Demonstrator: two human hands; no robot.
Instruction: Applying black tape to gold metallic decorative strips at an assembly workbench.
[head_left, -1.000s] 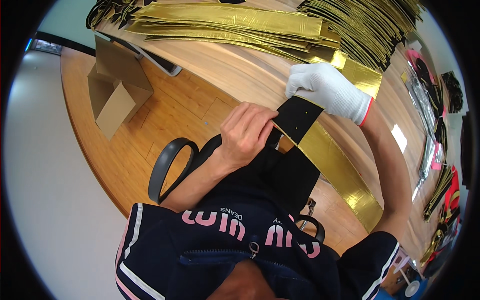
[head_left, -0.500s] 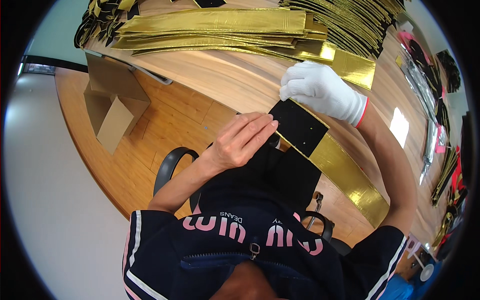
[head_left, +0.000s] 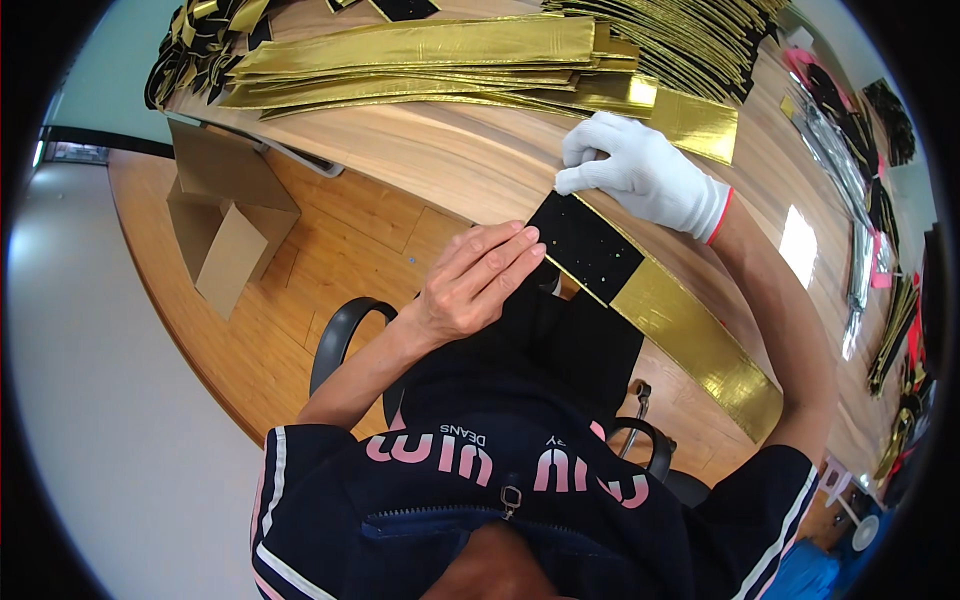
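Wooden table (head_left: 450,145) heaped with gold strips, two hands at the end of one strip

Head view, looking down past the person's dark shirt (head_left: 470,520) with pink lettering. One shiny gold strip (head_left: 655,305) with a black end lies at the near edge of the table, between the hands. Its black end, dotted with small pale specks, points far and left; its gold length curves near and right, toward the inside of the person's right elbow.

The right hand (head_left: 640,175), in a white glove with a red cuff, pinches the far corner of the black end between thumb and finger. The left hand (head_left: 470,285) is bare, its fingers nearly straight and close together, with the tips on the left edge of the black end. Its thumb is hidden, so whether it grips from below cannot be told.

Farther off on the table lies a stack of flat gold strips (head_left: 430,50). To its right is a dense pile of gold-edged strips (head_left: 690,40), and to its left a black and gold tangle (head_left: 200,55). Silver strips (head_left: 858,275) lie at the far right. On the left, an open cardboard box (head_left: 230,255) stands on the wooden floor (head_left: 350,225), and a black chair armrest (head_left: 335,340) curves beside the person's left forearm.
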